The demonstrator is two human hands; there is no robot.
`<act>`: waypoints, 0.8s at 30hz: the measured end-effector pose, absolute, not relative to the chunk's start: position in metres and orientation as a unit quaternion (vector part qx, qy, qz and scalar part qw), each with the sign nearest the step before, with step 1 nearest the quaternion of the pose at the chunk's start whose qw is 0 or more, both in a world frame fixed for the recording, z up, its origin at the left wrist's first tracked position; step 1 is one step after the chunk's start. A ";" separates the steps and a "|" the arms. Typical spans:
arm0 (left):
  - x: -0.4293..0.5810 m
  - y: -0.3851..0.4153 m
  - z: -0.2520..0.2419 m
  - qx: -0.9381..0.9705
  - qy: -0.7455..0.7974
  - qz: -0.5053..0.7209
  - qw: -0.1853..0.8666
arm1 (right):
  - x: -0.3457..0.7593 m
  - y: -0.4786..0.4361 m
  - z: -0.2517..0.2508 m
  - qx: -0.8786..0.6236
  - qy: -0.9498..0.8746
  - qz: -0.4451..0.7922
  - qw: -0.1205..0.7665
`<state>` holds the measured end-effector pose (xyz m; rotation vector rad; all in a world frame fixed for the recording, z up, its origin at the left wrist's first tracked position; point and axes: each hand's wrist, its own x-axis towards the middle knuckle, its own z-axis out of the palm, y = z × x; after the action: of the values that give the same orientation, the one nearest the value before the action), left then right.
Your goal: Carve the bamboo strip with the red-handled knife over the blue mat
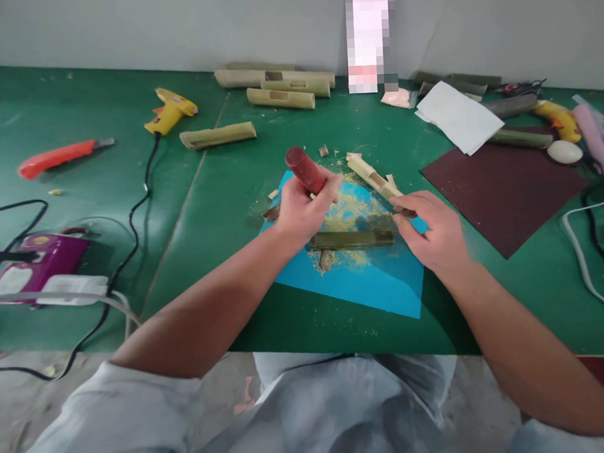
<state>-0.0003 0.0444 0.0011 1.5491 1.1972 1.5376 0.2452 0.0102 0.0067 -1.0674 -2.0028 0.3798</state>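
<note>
My left hand (304,210) is closed round a thick red-brown cylindrical handle (299,163), whose upper end sticks out above the fist. The tool's lower end is hidden by the hand. With fingers and thumb, my right hand (435,231) grips the near end of a pale split bamboo piece (370,175) that has a rectangular notch. That piece slants away from me to the left. Between the hands, a dark green bamboo tube (353,239) lies crosswise on a blue sheet (390,299). Shavings (354,207) are scattered over the sheet around it.
To the left are a yellow glue gun (169,113), a red-handled cutter (61,158) and a purple power box (46,261) with cables. Bamboo pieces (281,98) line the back. At right lie a dark brown sheet (500,191), white paper (457,116) and a pink tool (593,133).
</note>
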 end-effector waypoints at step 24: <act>0.007 0.032 0.023 0.605 0.433 0.530 0.407 | 0.236 0.008 0.006 -0.371 -0.897 0.035 0.236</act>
<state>0.0072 0.0318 0.0234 1.5249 1.0907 1.3363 0.2361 0.0078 0.0058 -1.0190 -2.4617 0.0949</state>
